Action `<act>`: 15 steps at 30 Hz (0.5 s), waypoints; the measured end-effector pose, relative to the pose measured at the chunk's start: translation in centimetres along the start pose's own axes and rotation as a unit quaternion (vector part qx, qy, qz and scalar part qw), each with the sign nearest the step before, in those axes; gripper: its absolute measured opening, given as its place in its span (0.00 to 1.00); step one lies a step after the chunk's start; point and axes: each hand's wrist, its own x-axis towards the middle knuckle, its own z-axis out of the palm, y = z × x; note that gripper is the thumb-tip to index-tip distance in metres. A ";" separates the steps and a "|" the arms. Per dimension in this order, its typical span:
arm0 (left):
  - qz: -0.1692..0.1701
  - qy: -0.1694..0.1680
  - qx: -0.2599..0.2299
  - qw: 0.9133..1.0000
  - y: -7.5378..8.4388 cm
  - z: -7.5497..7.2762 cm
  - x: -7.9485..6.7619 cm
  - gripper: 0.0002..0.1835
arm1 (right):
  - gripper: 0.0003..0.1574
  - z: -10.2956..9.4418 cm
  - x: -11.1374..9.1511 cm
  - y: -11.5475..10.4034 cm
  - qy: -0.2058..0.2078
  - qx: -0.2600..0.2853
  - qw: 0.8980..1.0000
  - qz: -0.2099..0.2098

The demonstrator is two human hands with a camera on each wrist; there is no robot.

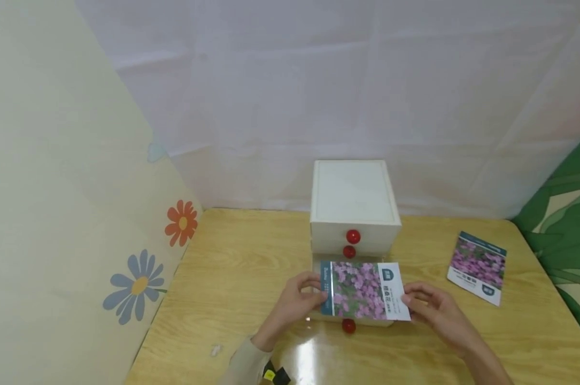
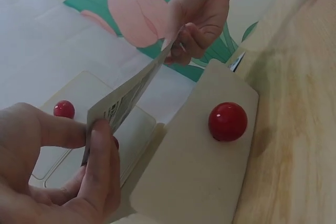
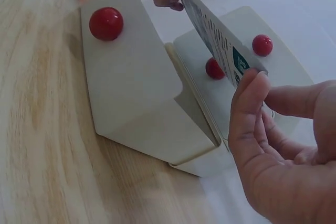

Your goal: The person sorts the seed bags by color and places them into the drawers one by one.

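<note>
A seed packet [image 1: 359,291] with pink-purple flowers on its face is held flat between both hands, over the pulled-out lower drawer [image 2: 184,166] of a small white cabinet [image 1: 352,192]. My left hand [image 1: 296,299] pinches its dark teal end between thumb and fingers. At the white end, my right hand [image 1: 436,310] pinches the edge the same way. Both wrist views show the packet's printed underside and the drawer front with its red knob [image 3: 106,23]. In the head view the packet hides most of the drawer's inside. The upper drawers are closed, with red knobs [image 1: 353,236].
A second seed packet [image 1: 477,267] with the same flower picture lies on the wooden table [image 1: 251,256], right of the cabinet. White cloth [image 1: 290,107] hangs behind. A flower-printed wall panel [image 1: 78,214] borders the table at left, and a green leafy panel [image 1: 573,224] at right.
</note>
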 end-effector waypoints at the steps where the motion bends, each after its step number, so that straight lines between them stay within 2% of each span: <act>1: 0.001 0.004 0.001 1.000 -0.1 -0.1 -0.1 0.21 | 0.12 0.2 0.1 0.0 0.002 -0.002 1.000 0.002; 4: 0.000 0.023 0.003 1.000 -0.5 -0.3 -0.1 0.19 | 0.17 0.7 0.3 0.1 -0.001 -0.002 1.000 -0.005; 9: 0.000 0.054 -0.003 0.999 -0.8 -0.6 0.0 0.18 | 0.23 1.4 0.4 0.4 -0.036 0.022 0.999 -0.035; 12: 0.000 0.058 -0.012 0.998 -0.8 -0.7 -0.1 0.18 | 0.25 1.6 0.6 0.6 -0.049 0.038 0.997 -0.035; 15: -0.003 0.047 -0.025 0.999 -0.8 -0.9 -0.2 0.20 | 0.26 1.8 0.7 0.8 -0.047 0.041 0.998 -0.025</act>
